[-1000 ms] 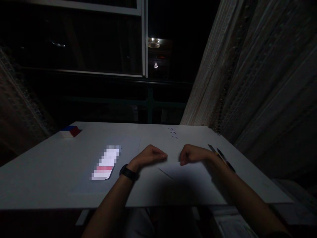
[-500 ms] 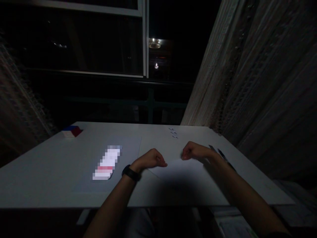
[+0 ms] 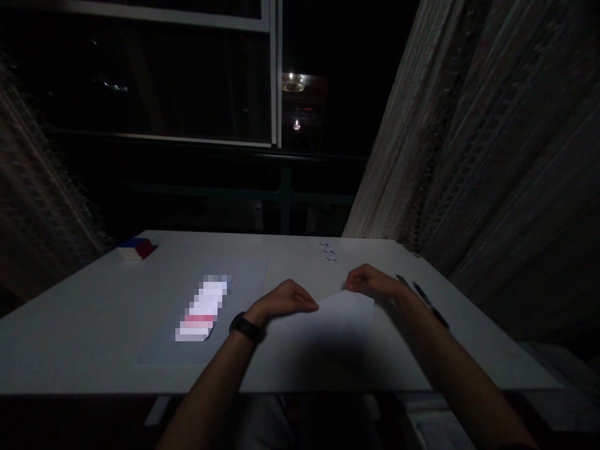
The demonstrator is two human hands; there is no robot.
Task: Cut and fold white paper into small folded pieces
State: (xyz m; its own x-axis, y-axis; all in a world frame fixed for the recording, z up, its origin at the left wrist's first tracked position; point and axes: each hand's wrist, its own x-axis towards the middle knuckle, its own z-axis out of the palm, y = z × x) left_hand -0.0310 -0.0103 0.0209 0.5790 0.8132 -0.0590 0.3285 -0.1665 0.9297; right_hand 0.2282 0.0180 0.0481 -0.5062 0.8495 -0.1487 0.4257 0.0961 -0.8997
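Observation:
Between my two hands is a white sheet of paper (image 3: 344,312), its far edge bent and a dark shadow over its near part. My left hand (image 3: 285,298), with a black watch (image 3: 247,327) on the wrist, pinches the paper's far edge between thumb and fingers. Farther right, my right hand (image 3: 374,282) pinches the same edge near a corner, its fingertips partly hidden. The near side of the sheet blends into the white table (image 3: 290,372), so its outline there is unclear.
A lit phone (image 3: 204,309) with a blurred screen lies on a pale sheet (image 3: 246,287) to the left. Farther back sits a blue, red and white block (image 3: 135,250). Small dark marks or pieces (image 3: 329,252) are at the back. A dark pen-like tool (image 3: 431,305) lies right.
My right hand has lifted slightly and its fingers have straightened some. The paper's far edge has risen and shifted, now peaking near the right hand. My left hand has barely moved.

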